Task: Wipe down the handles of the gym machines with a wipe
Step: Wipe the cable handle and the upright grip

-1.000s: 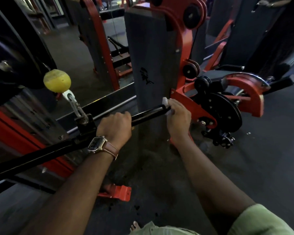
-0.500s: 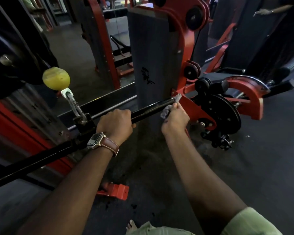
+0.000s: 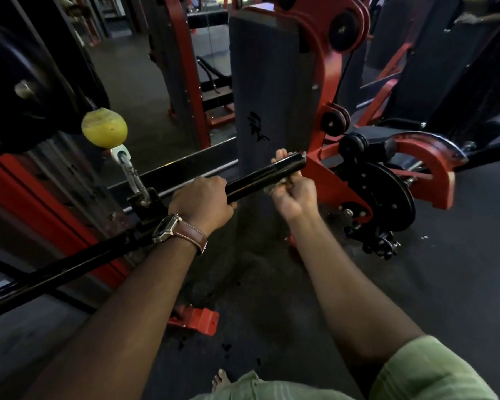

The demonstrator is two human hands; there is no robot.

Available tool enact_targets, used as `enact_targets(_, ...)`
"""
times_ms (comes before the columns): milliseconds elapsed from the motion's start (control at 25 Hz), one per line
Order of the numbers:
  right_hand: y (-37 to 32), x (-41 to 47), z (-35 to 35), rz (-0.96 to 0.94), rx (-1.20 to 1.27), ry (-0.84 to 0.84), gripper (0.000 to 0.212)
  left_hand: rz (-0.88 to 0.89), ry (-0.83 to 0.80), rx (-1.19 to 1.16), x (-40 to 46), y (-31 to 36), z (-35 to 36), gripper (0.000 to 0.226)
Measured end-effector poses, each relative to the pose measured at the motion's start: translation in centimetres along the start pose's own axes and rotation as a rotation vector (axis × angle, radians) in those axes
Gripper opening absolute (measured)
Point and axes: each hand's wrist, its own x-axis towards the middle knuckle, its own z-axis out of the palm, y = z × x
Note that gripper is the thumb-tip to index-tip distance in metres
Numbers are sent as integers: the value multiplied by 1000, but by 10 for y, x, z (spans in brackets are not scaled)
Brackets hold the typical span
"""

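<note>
Bar axis: I see the black bar running on a long diagonal, low at the left edge of the view and rising to its free end at upper right, just in front of the grey upright pad.
Bar location: it hangs across the middle of the view, above the dark floor, clipped near its middle to a silver carabiner under a yellow ball.
Left grip: my left hand is wrapped over the bar from above, fingers curled round it, just right of the clip; a brown-strapped watch sits on that wrist.
Right grip: my right hand is cupped round the bar from below near its free end, fingertips showing over the top edge.
Wipe: a small crumpled greyish wipe shows between the right palm and the underside of the bar.
Hard to make out: the right hand is motion-blurred, so I cannot tell how much of the wipe touches the bar.
Cut off: the bar's lower left end runs out of view.
Around: a red machine frame with a black pulley wheel stands just right of the bar's end.
</note>
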Motion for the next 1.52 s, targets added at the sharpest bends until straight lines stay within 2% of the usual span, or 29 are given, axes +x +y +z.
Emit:
enact_targets(160,40,-30,-10,55,-443,-75,23,-2,30,-14,2,1,-1,28)
enact_targets(280,21,-29,-14,-15,-278,31,19,-7,22,5,-1,-3,1,30)
enact_targets(320,12,-23,-12,-97,-222,128,15,-9,16,4,-2,-3,3,31)
enact_targets(400,3,-11,-1,-303,-274,314,15,-15,1,-3,0,-3,3,32)
enact_targets(520,10,1,18,-723,-557,393,22,-42,5,-36,4,3,3,32)
enact_targets(600,29,-5,15,-1070,-989,277,33,-65,4,-89,7,6,-1,32)
enact_targets(640,41,-11,5,-1214,-1221,142,37,-73,-1,-114,9,8,-2,33)
enact_targets(720,57,-14,-23,-1407,-1564,-238,36,-82,-15,-127,13,8,-4,37)
enact_targets(760,50,-8,-32,-1442,-1682,-361,36,-86,-26,-122,14,7,-3,39)
enact_targets(800,38,2,-36,-1440,-1756,-389,37,-91,-38,-114,15,6,-2,38)
enact_targets(920,-2,18,-29,-1417,-1750,-207,31,-110,-71,-79,15,-2,4,35)
enact_targets(1080,14,5,-33,-1495,-1865,-463,33,-134,-77,-64,19,-5,5,36)
enact_targets(1120,12,4,-32,-1498,-1889,-461,33,-129,-80,-62,19,-5,5,35)
enact_targets(1280,-19,9,-17,-1568,-1939,-116,19,-119,-88,-53,16,-9,7,33)
enact_targets(1320,-19,7,-14,-1551,-1946,-78,16,-123,-84,-49,16,-9,7,33)
enact_targets(1360,-13,3,-13,-1505,-1952,-90,14,-125,-82,-46,16,-9,6,34)
enact_targets(1440,10,-6,-17,-1428,-1952,-234,11,-126,-75,-54,16,-9,6,35)
enact_targets(1520,21,-9,-20,-1428,-1921,-354,15,-126,-60,-63,16,-10,7,37)
